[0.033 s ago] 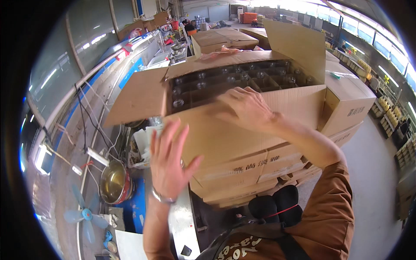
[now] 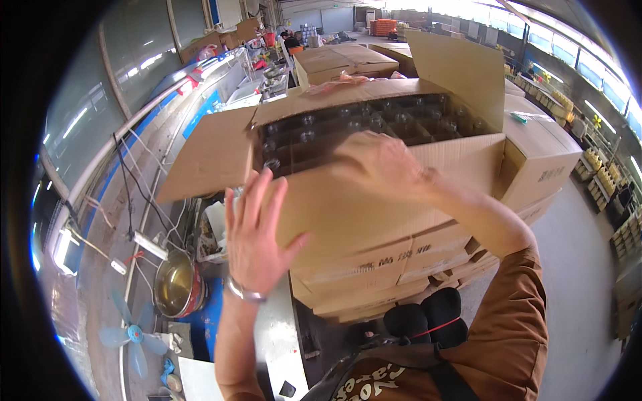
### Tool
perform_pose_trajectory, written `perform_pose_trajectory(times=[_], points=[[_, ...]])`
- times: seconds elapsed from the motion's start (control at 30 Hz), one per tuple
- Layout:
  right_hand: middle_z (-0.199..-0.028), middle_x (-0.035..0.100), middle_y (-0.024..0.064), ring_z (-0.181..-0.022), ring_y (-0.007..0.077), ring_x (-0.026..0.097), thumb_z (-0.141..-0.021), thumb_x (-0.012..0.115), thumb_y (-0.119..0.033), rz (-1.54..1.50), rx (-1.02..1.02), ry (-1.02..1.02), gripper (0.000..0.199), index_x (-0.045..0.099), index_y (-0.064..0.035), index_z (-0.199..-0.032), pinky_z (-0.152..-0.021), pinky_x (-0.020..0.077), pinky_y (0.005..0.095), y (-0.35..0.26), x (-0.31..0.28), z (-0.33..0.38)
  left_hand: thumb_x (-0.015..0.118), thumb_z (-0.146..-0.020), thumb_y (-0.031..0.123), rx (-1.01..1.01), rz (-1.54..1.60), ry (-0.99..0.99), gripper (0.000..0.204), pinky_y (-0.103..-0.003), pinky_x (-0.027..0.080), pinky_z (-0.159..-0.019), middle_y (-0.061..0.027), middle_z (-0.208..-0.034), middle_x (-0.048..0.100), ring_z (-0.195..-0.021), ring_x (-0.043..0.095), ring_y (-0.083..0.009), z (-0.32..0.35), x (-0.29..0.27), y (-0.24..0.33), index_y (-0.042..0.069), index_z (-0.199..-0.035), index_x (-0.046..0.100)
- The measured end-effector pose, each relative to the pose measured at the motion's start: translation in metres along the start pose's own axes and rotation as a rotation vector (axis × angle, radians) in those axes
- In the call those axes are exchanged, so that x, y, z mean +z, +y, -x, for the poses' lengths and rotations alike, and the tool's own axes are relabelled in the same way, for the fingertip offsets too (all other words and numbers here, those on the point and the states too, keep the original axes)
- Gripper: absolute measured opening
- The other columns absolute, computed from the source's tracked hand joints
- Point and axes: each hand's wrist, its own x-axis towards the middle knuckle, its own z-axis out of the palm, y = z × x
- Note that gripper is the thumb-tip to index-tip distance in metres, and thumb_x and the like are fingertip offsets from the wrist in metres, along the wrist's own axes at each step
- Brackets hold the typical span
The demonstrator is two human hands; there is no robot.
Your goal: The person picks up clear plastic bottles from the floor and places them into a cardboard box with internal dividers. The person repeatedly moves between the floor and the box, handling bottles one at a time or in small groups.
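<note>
While stacked on other sealed cartons (image 2: 401, 267), wide open carton (image 2: 374, 200) at chest height, flaps splayed so the contents stay reachable. Near flap (image 2: 428, 180) folded down over the front wall, far flap (image 2: 455, 73) standing upright beyond the knuckles, side flap (image 2: 207, 154) spread out flat, off past the thumb side of the raised palm.

Inside, rows of clear glass jars (image 2: 374, 123) packed mouth-up in cardboard dividers, just beyond the fingertips of the reaching hand; likely divided so glass does not knock glass.

Right hand (image 2: 381, 164) laid over the near rim, fingers curled down onto the top edge, apparently pressing the folded flap against the wall; whether gripping or only resting, cannot tell. Left hand (image 2: 257, 234) raised in front of the carton's front wall, palm toward the cardboard, fingers spread and holding nothing, perhaps to steady the box; contact unclear. Metal bracelet (image 2: 242, 291) at that wrist.

Below and outward of the open palm, round metal bowl (image 2: 175, 284); lower, small blue fan (image 2: 134, 334).
</note>
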Motion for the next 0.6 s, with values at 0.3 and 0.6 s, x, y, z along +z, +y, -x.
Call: perform_pose_trajectory(times=[0.3,0.6], points=[[-0.088,0.066,0.0288,-0.089,0.0466,0.064,-0.093,0.047,-0.025,0.303,0.408,-0.464,0.034,0.064,0.0043,-0.092,-0.086,0.0488,0.0514,0.151,-0.01,-0.06,0.091,-0.055,0.022,-0.215,-0.067,-0.067,0.099,-0.043,0.045,-0.102,-0.0143,-0.139,0.051,-0.128,0.048,-0.0351,-0.031,0.038,-0.03,0.006,-0.141,0.044],[-0.149,0.039,0.0177,-0.136,0.0377,0.039,-0.095,0.056,-0.04,0.575,0.428,-0.284,0.059,0.045,-0.0055,-0.142,-0.11,0.035,0.0581,0.206,0.009,-0.158,0.091,-0.055,0.027,-0.296,0.059,-0.084,0.099,-0.041,0.053,-0.091,-0.0161,-0.13,0.056,-0.113,0.059,-0.0362,-0.031,0.043,-0.039,0.005,-0.14,0.045]])
